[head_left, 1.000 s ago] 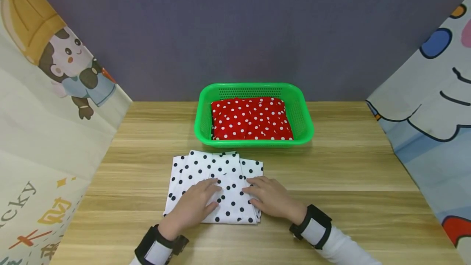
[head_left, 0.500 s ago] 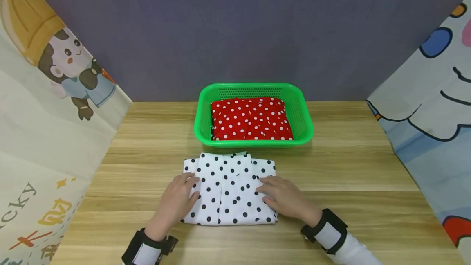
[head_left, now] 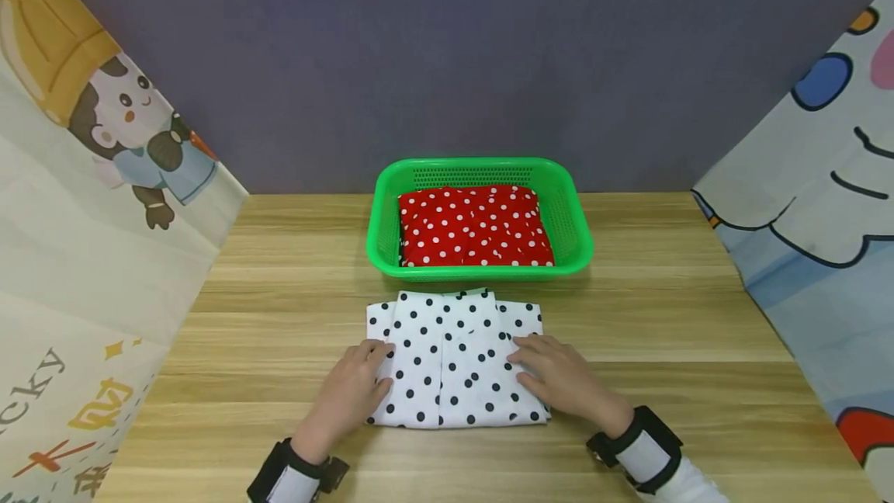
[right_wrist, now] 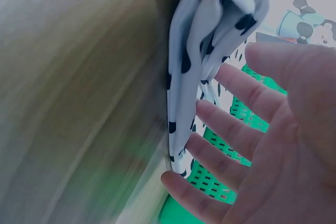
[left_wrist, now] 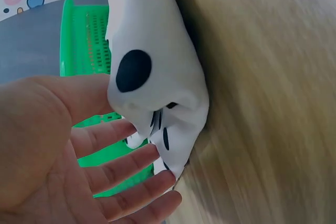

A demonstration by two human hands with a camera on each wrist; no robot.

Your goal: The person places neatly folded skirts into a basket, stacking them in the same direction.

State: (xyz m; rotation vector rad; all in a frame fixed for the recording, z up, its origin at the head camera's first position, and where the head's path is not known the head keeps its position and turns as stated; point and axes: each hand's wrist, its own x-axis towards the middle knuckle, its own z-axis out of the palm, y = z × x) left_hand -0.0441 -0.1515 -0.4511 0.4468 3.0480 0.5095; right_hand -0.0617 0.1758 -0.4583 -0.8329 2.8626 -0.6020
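Observation:
A folded white cloth with black polka dots [head_left: 457, 371] lies flat on the wooden table, just in front of the green basket [head_left: 583, 243]. At its left edge my left hand [head_left: 352, 386] rests with fingers spread. My right hand [head_left: 567, 380] touches the opposite edge, its fingers likewise extended. Seen from the left wrist, the thumb and fingertips meet the side of the folded layers [left_wrist: 157, 82] without curling round them. In the right wrist view, loose folds [right_wrist: 210, 40] show at the cloth's side, beside my nearly straight fingers [right_wrist: 226, 166].
Inside the basket sits a folded red cloth with white dots [head_left: 475, 227]. A dark grey panel [head_left: 447, 60] stands behind the table [head_left: 279, 317]. Printed cartoon sheets hang at the left [head_left: 63, 270] and right [head_left: 824, 239].
The dotted white cloth has slid rightward along the table. My left hand has shifted from atop it to its left edge; the right hand has moved right with it.

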